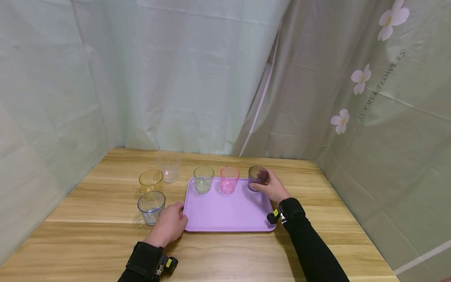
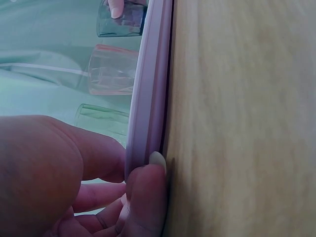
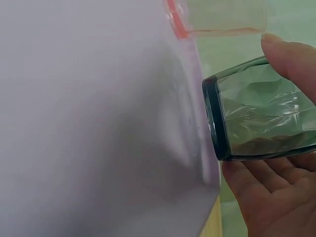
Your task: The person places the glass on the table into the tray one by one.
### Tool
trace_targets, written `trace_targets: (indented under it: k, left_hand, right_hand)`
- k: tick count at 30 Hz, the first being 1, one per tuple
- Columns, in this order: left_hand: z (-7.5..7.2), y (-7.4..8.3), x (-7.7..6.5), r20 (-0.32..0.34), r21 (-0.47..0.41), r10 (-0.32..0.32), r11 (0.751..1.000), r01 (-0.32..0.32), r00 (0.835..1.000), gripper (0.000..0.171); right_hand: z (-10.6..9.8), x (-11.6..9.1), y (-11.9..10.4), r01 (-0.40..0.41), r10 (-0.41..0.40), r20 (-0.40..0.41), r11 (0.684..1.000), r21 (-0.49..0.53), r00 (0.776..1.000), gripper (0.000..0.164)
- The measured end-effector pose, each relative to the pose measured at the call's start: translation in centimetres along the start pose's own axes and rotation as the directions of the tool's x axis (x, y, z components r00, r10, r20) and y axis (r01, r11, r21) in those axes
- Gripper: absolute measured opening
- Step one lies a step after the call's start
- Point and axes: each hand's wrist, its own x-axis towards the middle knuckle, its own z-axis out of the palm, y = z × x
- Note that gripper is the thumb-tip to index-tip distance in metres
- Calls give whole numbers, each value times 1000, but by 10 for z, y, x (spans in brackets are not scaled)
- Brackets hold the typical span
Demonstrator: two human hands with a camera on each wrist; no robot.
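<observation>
Dark glass [image 1: 255, 178], transparent, tapered, held in the half-closed right grip [image 1: 275, 190], smooth purple tray [image 1: 227, 214], rim pinched by the nearly closed left grip [image 1: 169, 223], wood-grained counter [image 1: 239, 254], creased pale curtains [image 1: 197, 78]

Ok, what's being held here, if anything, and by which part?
The right grip holds the dark glass by its side wall; the left grip pinches the purple tray by its left rim.

A booth-like space: pale curtains [image 1: 197, 78] enclose a wooden table [image 1: 239, 254] on three sides.
</observation>
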Motion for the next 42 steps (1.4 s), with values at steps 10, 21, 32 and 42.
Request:
trace_targets:
  k: [10,21,32,42]
  left_hand:
    - [0,1,1,15,3,-18,1000,18,1000,43]
    - [0,1,1,10,7,-14,1000,14,1000,42]
    - [1,0,1,17,3,-23,1000,23,1000,43]
    - [1,0,1,13,-12,-16,1000,16,1000,44]
  right_hand:
    - [4,2,3,13,-13,7,1000,-26,1000,84]
    - [6,0,5,10,-10,12,999,-48,1000,87]
    - [9,0,7,-3,3,10,999,-52,1000,88]
    - [10,-2,5,5,-5,-1,999,-49,1000,91]
